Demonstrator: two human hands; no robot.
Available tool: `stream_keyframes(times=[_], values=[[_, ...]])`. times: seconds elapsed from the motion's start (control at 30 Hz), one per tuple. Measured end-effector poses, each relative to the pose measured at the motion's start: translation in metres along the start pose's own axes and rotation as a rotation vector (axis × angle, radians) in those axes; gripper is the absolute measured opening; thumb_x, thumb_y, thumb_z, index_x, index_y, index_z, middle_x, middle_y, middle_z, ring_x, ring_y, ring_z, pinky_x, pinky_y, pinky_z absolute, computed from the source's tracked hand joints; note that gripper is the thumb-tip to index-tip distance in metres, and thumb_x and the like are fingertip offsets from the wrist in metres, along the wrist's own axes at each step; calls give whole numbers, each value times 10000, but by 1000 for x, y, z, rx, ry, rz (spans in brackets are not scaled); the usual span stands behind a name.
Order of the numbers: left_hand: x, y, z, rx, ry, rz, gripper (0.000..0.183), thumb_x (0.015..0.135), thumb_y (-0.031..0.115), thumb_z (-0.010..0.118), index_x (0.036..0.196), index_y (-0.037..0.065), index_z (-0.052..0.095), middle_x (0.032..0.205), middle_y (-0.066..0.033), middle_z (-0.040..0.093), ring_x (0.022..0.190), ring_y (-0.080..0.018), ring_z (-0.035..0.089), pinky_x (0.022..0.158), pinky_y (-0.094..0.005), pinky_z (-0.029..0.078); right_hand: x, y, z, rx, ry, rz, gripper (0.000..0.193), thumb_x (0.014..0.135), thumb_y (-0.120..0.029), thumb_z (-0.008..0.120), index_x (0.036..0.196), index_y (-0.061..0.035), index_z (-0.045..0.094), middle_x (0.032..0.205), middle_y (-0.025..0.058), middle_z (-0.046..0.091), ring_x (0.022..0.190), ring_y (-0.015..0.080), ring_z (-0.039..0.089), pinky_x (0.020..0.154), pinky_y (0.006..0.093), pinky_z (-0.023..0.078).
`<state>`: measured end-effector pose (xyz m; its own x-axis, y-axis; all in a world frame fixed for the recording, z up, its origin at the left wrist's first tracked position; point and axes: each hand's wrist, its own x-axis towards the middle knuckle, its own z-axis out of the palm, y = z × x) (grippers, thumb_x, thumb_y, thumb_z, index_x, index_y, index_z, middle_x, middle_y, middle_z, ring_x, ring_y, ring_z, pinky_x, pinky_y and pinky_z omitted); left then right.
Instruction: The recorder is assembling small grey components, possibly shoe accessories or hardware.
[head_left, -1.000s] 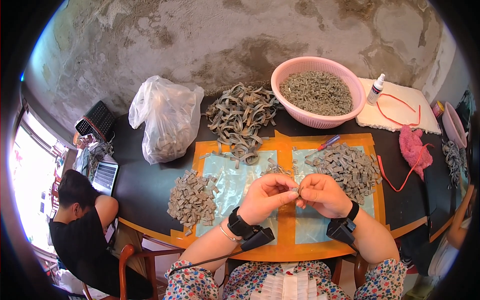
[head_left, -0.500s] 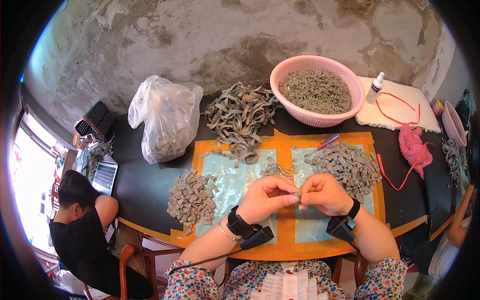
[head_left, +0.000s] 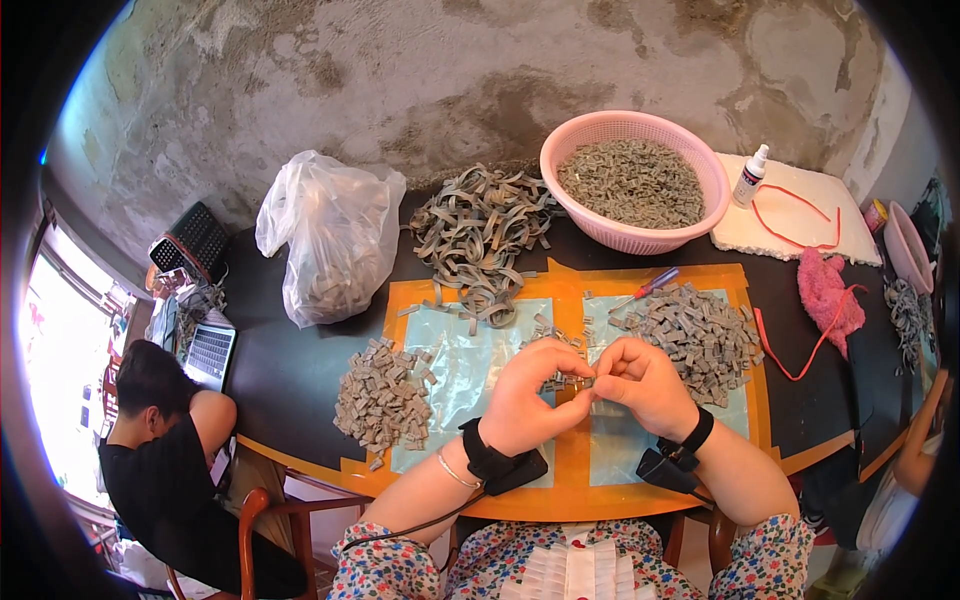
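Note:
My left hand (head_left: 533,396) and my right hand (head_left: 648,386) meet over the middle of the taped work mat. Their thumbs and fingers pinch together at the tips around a small grey piece, mostly hidden by the fingertips. Beyond them lie a few loose grey pieces (head_left: 545,332), partly covered by my left hand. On the right is a large heap of small grey pieces (head_left: 697,338), with another heap of grey pieces (head_left: 382,395) on the left. A screwdriver (head_left: 655,283) rests at the far edge of the right heap.
Behind the mat (head_left: 480,508) sit a tangle of grey strips (head_left: 480,225), a filled plastic bag (head_left: 335,240) and a pink basket (head_left: 640,238) of grey bits. A spray bottle (head_left: 750,178) and pink cloth (head_left: 828,300) are at right. A person (head_left: 165,470) sits at left by a laptop (head_left: 211,352).
Both hands have turned slightly at the wrists, and the fingertips have shifted a little away from me and left. The small piece shows less now. The heaps look the same.

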<state>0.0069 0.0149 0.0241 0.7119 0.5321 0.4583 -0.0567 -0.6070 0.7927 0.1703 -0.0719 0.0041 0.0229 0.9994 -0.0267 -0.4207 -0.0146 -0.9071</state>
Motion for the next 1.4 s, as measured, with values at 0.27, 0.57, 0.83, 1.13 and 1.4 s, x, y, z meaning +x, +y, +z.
stream_keyframes(times=[0.27,0.57,0.83,1.13,1.4], values=[[-5,-16,5,-400,15,-148,167,746,-13,652,894,-3,575,939,-76,543,845,-162,558,763,-278,452,-1,-3,4,88,-31,42,116,873,-129,571,896,-19,542,859,50,596,804,124,583,759,264,473],[-5,-15,7,-881,-86,-451,122,834,9,578,955,-9,568,992,-49,542,896,-129,538,816,-273,446,0,4,0,62,-40,50,70,876,-99,543,879,-40,506,857,41,567,806,118,567,740,251,457],[-7,-23,13,-805,11,-495,203,855,50,579,1048,-12,565,967,-34,594,869,-95,552,791,-237,452,0,10,11,-211,181,-212,150,821,-36,602,936,-41,506,814,-4,520,728,71,508,660,207,413],[-10,-30,13,-1017,16,-580,194,849,60,597,1029,-4,565,970,-44,594,889,-109,554,803,-238,447,1,6,9,-627,201,-426,77,755,-21,656,807,-38,602,778,39,546,659,113,523,607,226,427],[-11,-35,7,-1245,-246,-739,184,868,202,597,949,37,598,931,-42,597,876,-144,548,848,-322,419,1,-6,3,-119,58,-27,85,807,-31,627,848,-27,553,849,17,535,780,114,531,735,237,436]])
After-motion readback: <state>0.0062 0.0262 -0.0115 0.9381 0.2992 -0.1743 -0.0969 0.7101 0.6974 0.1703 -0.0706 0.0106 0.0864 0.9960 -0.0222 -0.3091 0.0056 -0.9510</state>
